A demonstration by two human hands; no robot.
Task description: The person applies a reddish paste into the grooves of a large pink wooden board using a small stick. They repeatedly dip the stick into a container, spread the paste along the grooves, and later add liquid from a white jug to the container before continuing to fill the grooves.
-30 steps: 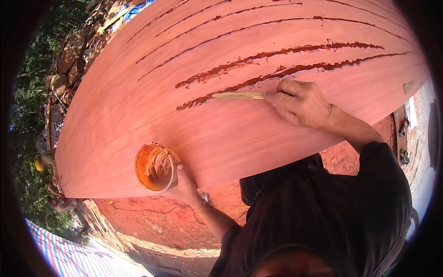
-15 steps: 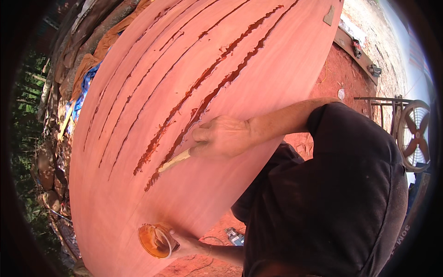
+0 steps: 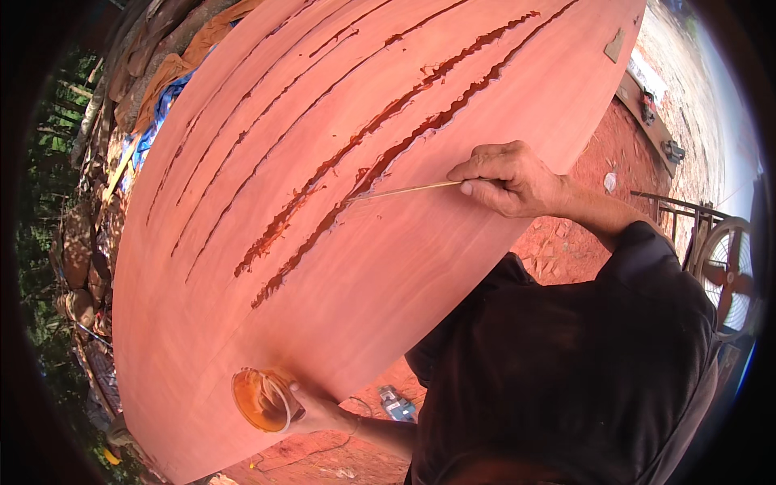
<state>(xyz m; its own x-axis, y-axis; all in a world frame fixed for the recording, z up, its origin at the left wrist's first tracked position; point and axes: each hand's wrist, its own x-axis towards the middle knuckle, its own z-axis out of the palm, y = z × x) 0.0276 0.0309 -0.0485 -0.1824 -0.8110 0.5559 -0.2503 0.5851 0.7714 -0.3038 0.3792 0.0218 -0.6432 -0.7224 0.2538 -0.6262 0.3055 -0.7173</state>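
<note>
Stick (image 3: 408, 190): R hand (image 3: 517, 179) pinching the end, best hold; tip ~9 o'clock; prob. light, bendy.
Cup (image 3: 245, 398): ~7 o'clock, my L hand (image 3: 319, 411) gripping side; prob. light.

I see room over pink panel (image 3: 380, 295) between cup (image 3: 249, 398) and right hand (image 3: 511, 179); stick (image 3: 408, 190) juts leftward to red-brown paste line (image 3: 440, 120), blocking pass alongside.

The fan (image 3: 730, 280) stands right of the panel (image 3: 420, 267), the cup (image 3: 260, 400) left of the stick (image 3: 408, 191).

Right hand (image 3: 511, 179) pinched; left hand (image 3: 320, 411) curled.
</note>
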